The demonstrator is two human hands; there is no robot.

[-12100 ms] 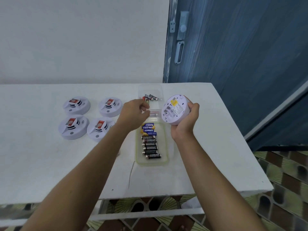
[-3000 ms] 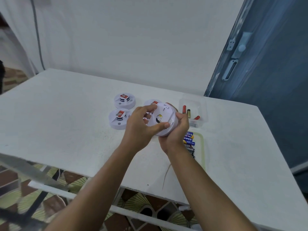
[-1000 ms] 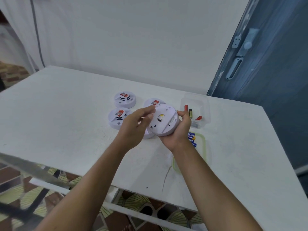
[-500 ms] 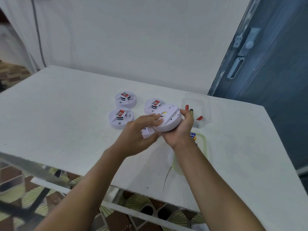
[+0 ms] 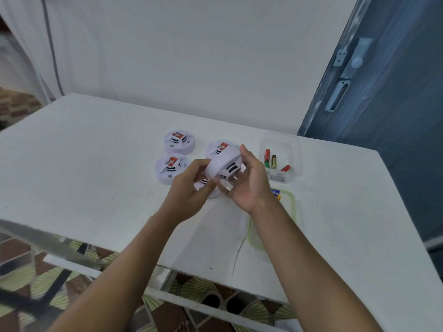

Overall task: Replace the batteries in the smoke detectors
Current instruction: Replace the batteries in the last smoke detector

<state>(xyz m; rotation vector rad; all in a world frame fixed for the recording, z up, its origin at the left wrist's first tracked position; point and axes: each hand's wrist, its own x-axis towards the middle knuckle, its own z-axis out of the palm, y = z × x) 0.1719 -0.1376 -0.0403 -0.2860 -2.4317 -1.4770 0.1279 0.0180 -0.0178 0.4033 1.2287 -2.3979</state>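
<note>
I hold a white round smoke detector (image 5: 225,165) tilted above the table, its black vents facing me. My right hand (image 5: 249,180) cups it from the right with fingers curled behind it. My left hand (image 5: 191,188) pinches its left rim. Three more detectors with red labels lie flat behind: far left (image 5: 179,141), near left (image 5: 171,168) and one (image 5: 219,146) partly hidden by the held one. Another detector (image 5: 206,186) lies mostly hidden under my hands.
A clear box (image 5: 281,159) at the back right holds loose batteries (image 5: 270,159). A green-rimmed tray (image 5: 291,200) of batteries lies under my right wrist. The white table (image 5: 84,164) ends at a front edge. A blue door stands on the right.
The detector has been turned over from its flat back side to its vented front side. Both hands shifted their hold around it and the camera view stayed nearly the same.
</note>
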